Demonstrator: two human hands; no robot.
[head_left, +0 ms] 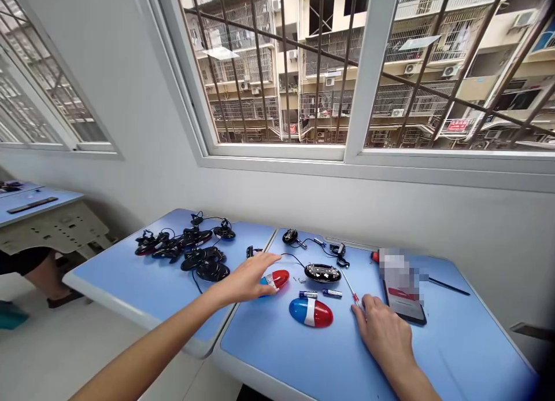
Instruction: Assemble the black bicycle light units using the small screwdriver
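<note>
My left hand (249,279) reaches over a red, white and blue oval light cover (281,279). Its fingers are stretched out, with the thumb apart and against or just above the cover; contact is hard to tell. A second cover of the same colours (311,313) lies nearer to me. My right hand (385,331) rests on the table, closed on the handle of a screwdriver (356,298) whose shaft points away. Between the hands sit an opened black oval housing (322,273), tiny screws, and two batteries, a left one (308,294) and a right one (332,293).
Several black units with cords (197,247) crowd the left table. A smaller black round part (290,236) and a black clamp (339,250) lie at the back. A phone (403,291) and a thin black rod (448,286) are to the right. A wall with barred windows stands behind.
</note>
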